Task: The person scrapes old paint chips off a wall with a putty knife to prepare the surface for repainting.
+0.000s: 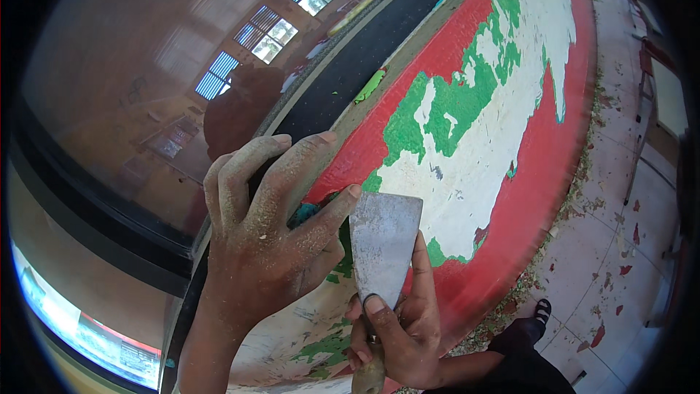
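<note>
My right hand (412, 339) grips a paint scraper (385, 237) by its handle and neck, thumb on the base of the broad grey blade. The blade lies over a wall (452, 175) with peeling red paint, green patches and bare white areas. My left hand (251, 248), dusted with pale powder, has its fingers apart and bent over the wall's top edge. Its thumb tip is close to the blade's upper left corner; I cannot tell if they touch. Nothing shows in the left hand. Part of the scraper's handle is hidden by my right fingers.
A dark ledge (350, 76) runs along the wall top beneath a reflective window pane (153, 51). A green paint flake (370, 86) lies on it. Paint chips litter the tiled floor (590, 263) at right, near my sandalled foot (542, 311). Furniture (667, 95) stands far right.
</note>
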The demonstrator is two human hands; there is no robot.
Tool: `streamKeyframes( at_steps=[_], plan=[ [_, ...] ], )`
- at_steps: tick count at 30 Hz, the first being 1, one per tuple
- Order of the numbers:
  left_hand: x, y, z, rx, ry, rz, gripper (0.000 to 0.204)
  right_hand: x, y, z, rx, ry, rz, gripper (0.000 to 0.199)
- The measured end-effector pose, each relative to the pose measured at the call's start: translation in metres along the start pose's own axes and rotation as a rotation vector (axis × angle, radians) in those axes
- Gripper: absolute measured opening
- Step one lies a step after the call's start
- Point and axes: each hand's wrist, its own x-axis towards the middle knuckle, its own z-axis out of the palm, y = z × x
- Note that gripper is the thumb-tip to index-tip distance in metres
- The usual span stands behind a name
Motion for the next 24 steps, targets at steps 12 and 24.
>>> streamKeyframes(
  at_steps=[12, 24],
  plan=[
    [-0.004, -0.002, 0.001, -0.011, -0.009, -0.001, 0.038, 0.006, 0.009, -0.002, -0.099, 0.029, -0.114, 0.075],
    [-0.004, -0.003, 0.003, -0.035, 0.004, 0.008, 0.039, 0.008, 0.013, -0.007, -0.161, 0.058, -0.205, 0.078]
  ],
)
